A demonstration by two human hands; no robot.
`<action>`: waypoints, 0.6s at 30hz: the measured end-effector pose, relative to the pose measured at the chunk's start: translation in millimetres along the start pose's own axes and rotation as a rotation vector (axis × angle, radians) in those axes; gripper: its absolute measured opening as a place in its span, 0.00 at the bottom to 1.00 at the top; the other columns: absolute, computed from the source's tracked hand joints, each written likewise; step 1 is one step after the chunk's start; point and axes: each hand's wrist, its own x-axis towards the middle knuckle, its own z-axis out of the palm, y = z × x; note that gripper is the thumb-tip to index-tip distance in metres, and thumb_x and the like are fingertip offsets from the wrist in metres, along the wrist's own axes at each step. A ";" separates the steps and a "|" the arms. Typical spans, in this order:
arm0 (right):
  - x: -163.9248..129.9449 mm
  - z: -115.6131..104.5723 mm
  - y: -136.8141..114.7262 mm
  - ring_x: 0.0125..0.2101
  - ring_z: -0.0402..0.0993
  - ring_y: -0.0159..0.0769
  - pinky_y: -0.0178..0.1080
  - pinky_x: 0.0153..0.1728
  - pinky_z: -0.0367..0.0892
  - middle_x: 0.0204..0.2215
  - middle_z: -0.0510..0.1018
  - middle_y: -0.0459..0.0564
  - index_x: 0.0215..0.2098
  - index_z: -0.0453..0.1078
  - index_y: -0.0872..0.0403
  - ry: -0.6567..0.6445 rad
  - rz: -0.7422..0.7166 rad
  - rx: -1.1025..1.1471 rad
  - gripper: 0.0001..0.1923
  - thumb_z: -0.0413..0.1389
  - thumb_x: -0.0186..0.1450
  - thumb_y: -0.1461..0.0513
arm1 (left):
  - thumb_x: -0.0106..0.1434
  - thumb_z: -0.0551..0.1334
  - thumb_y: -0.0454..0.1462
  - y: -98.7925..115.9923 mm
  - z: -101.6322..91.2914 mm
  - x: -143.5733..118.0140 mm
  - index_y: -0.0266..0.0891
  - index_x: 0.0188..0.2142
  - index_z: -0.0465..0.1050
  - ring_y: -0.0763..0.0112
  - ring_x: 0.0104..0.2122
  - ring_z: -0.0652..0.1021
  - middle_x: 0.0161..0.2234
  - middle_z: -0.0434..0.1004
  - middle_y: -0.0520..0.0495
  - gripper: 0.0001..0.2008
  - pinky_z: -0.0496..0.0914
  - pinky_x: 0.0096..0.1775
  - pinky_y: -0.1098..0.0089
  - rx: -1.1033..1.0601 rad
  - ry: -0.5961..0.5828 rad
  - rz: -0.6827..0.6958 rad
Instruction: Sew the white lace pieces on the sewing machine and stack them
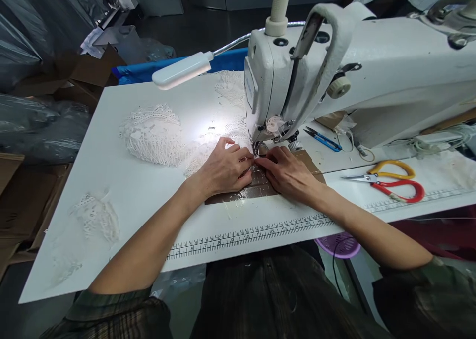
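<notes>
A white sewing machine [357, 71] stands at the back right of a white table [122, 195]. My left hand [223, 170] and my right hand [288, 173] lie close together on a brown taped patch [238, 195] just in front of the presser foot [260, 148]. Both hands pinch a small pale piece of lace at the needle; the fingers hide most of it. White lace pieces [154, 133] lie heaped left of the machine, lit by the lamp [182, 70].
Scissors with red and yellow handles [390, 180] and blue thread snips [323, 140] lie right of the needle. More lace [96, 215] sits near the table's left front. A ruler strip [253, 235] runs along the front edge. A purple basket [338, 245] and cardboard boxes sit below.
</notes>
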 end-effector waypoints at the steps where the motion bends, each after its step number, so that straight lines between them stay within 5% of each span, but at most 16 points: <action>1: 0.1 -0.8 -1.4 0.43 0.64 0.47 0.47 0.41 0.69 0.44 0.70 0.60 0.50 0.72 0.56 -0.009 0.008 -0.015 0.16 0.46 0.70 0.68 | 0.68 0.54 0.39 -0.1 0.4 -0.2 0.38 0.41 0.79 0.64 0.36 0.77 0.41 0.80 0.45 0.15 0.64 0.52 0.54 0.008 0.002 0.000; 12: 6.5 -10.2 -14.1 0.42 0.65 0.48 0.47 0.41 0.67 0.46 0.71 0.63 0.53 0.68 0.58 -0.124 0.057 -0.168 0.19 0.45 0.68 0.71 | 0.68 0.54 0.39 -1.1 4.2 -1.6 0.36 0.44 0.77 0.60 0.40 0.75 0.47 0.77 0.42 0.15 0.65 0.51 0.52 0.046 -0.013 -0.024; 18: 3.7 -6.5 -9.5 0.42 0.66 0.48 0.48 0.42 0.68 0.47 0.72 0.64 0.53 0.69 0.59 -0.073 0.042 -0.082 0.19 0.44 0.68 0.72 | 0.69 0.54 0.41 -0.9 5.6 -1.2 0.34 0.46 0.76 0.58 0.41 0.74 0.50 0.75 0.39 0.17 0.66 0.47 0.53 0.075 -0.026 -0.042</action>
